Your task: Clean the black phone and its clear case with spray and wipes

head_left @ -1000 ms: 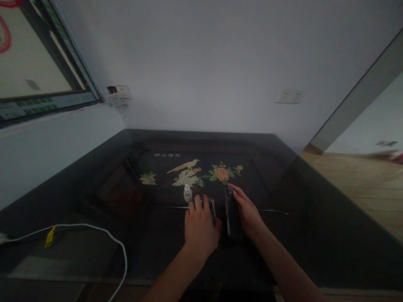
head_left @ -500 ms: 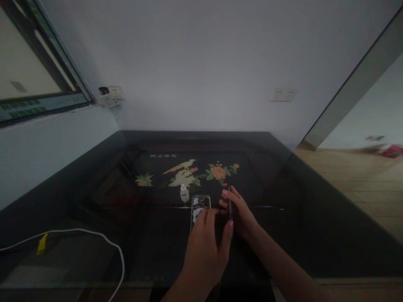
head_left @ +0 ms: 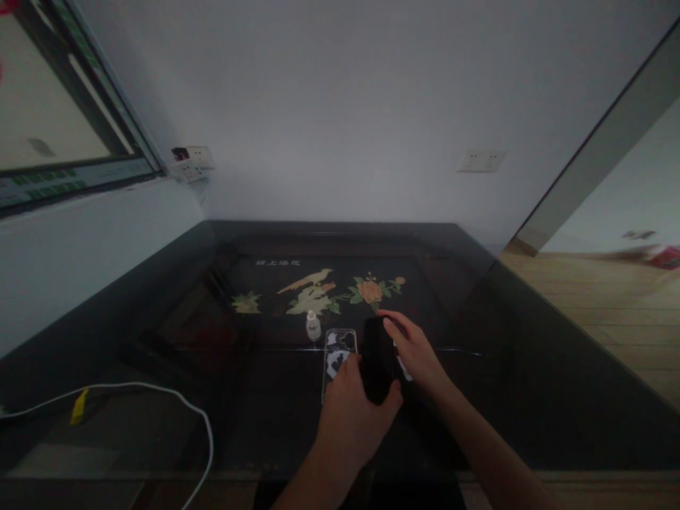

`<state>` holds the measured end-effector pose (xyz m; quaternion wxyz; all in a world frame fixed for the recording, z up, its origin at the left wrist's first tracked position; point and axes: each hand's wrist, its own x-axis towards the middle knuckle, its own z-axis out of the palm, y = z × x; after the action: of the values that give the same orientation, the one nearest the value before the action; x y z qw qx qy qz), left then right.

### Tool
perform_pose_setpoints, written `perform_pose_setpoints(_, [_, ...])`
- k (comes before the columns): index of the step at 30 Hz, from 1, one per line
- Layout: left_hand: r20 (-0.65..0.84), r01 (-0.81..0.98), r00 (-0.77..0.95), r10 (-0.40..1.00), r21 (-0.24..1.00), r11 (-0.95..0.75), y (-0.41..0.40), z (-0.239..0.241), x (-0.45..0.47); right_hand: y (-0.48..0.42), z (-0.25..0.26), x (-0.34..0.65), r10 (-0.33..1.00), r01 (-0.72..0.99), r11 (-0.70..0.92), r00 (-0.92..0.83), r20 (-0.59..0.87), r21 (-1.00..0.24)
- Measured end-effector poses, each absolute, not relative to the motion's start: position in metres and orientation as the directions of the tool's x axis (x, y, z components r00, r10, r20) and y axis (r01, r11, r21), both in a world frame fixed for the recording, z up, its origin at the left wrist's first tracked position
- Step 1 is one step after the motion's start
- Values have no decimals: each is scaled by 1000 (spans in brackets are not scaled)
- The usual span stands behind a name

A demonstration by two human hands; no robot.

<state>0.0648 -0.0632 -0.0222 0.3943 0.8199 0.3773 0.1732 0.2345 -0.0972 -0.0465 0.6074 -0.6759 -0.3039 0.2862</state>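
A black smartphone [head_left: 378, 358] is between my hands, its dark face turned up toward me. My left hand [head_left: 353, 414] grips its lower left side, with the thumb at the bottom edge. Along the upper right edge, my right hand [head_left: 417, 354] is closed on the phone. Something small and white [head_left: 404, 368] shows beside the phone under my right hand; its kind is unclear. A clear phone case [head_left: 340, 341] with white-and-dark patches lies left of the phone, partly covered by my left fingers. Behind the case stands a small clear bottle [head_left: 313, 327] with a white cap.
The dark glossy table [head_left: 265, 425] bears a bird-and-flower picture [head_left: 313, 290]. A white cable [head_left: 154, 386] with a yellow tag [head_left: 78, 407] curves across the left side. Wall sockets [head_left: 481, 161] are above the table, and a window [head_left: 58, 92] is at upper left.
The phone has turned from edge-on to show its broad dark face. My right hand has rotated with it, and my left hand has shifted slightly right along the lower edge.
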Motion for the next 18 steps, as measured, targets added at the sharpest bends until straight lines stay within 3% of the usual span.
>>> perform_pose_setpoints(3, [12,548,643,766,692,-470,-66,-28,66,-101,-52,254,770,193,-198,637,-31,-961])
perform_pose_setpoints(11, [-43,631,676,736,549,-548,-72,-38,66,-93,-53,269,828,175,-290,539,-154,-941])
perform_pose_setpoints(18, [-1,673,668,745,429,-603,-72,-44,67,-91,-65,277,875,334,-208,484,-22,-919])
